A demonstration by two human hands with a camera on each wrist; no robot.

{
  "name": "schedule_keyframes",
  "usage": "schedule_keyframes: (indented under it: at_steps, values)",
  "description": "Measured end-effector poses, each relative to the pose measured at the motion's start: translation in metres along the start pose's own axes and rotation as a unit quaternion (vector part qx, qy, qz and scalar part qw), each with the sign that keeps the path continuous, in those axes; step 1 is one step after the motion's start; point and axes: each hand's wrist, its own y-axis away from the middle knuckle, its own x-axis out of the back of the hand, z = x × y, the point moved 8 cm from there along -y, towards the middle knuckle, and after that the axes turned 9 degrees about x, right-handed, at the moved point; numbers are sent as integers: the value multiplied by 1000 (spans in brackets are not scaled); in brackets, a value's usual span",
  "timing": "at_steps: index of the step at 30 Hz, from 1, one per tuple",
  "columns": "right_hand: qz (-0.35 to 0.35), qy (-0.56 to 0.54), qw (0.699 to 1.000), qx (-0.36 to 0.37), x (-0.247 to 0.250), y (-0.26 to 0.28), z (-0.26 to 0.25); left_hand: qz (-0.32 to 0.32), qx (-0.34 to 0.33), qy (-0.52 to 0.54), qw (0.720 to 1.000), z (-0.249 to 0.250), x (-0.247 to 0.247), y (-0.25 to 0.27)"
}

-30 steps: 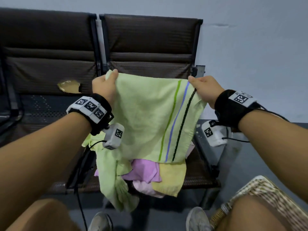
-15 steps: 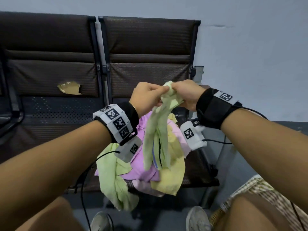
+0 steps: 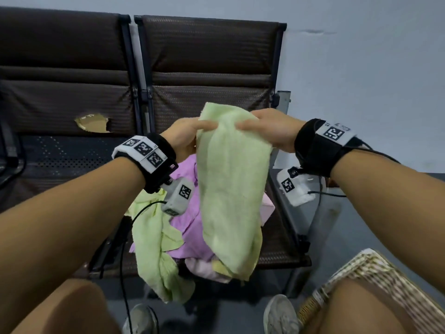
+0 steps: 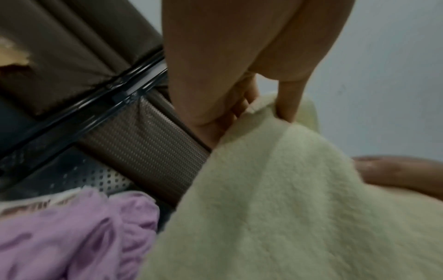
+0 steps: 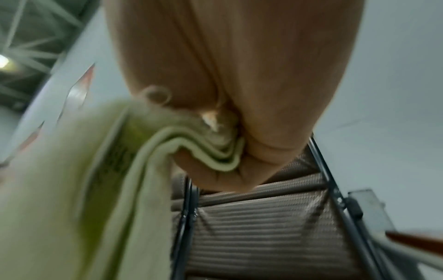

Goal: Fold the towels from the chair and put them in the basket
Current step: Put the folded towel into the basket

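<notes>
Two knees framed the near edge, with a woven basket at the near right beside the right knee. Above them both hands held a folded green towel up by its top edge: the left hand pinched the left corner between thumb and fingers, and the right hand clamped the doubled layers at the right corner. Behind it, more towels, green and pink, lay heaped on the brown chair against the far wall.

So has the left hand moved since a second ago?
Yes. The left hand has shifted rightward, from the gap between the chair backs to the right-hand backrest, nearer the right hand.
</notes>
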Motion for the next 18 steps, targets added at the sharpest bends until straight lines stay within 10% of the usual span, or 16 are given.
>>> schedule_keyframes:
  at_steps: [3,9,14,18]
  values:
    - [42,167,985,2,27,-12,9,92,-65,-54,992,16,12,-9]
    - [224,143,961,81,60,-28,-5,160,-191,-21,968,57,23,-17]
    - [184,174,958,133,38,-25,5,152,-188,-32,970,40,33,-22]
    - [5,214,974,71,-15,-8,61,104,-58,-117,986,-48,35,-34]
